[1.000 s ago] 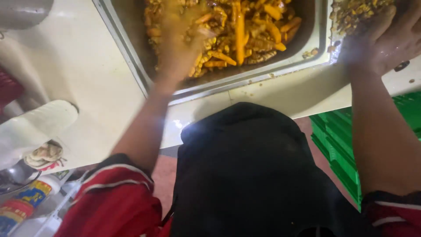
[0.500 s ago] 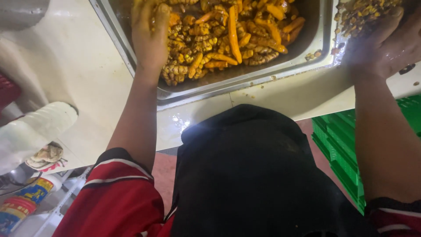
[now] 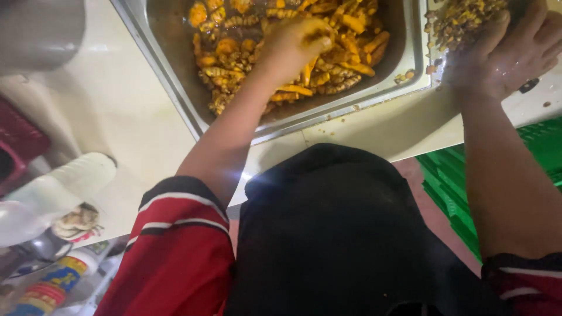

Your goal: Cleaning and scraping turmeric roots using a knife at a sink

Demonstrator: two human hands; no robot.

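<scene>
A steel tray [image 3: 175, 88] on the counter holds orange-yellow grub-like pieces [image 3: 351, 52] in brown sauce. My left hand [image 3: 295, 44] reaches into the middle of that tray, fingers curled around a few pieces. At the upper right a second container holds a heap of small brown and yellow bits [image 3: 462, 17]. My right hand [image 3: 503, 55] rests against the near side of that heap, fingers spread and wet.
The white counter [image 3: 99, 111] runs to the left. A dark red basket [image 3: 20, 143] sits at the far left, white plastic wrap and bottles [image 3: 50, 289] below it. Green crates [image 3: 451, 181] stand on the floor at the right. A few loose bits lie on the tray rim.
My left hand moved from the tray's left part to its middle and closed on pieces. My right hand has stayed at the heap on the right.
</scene>
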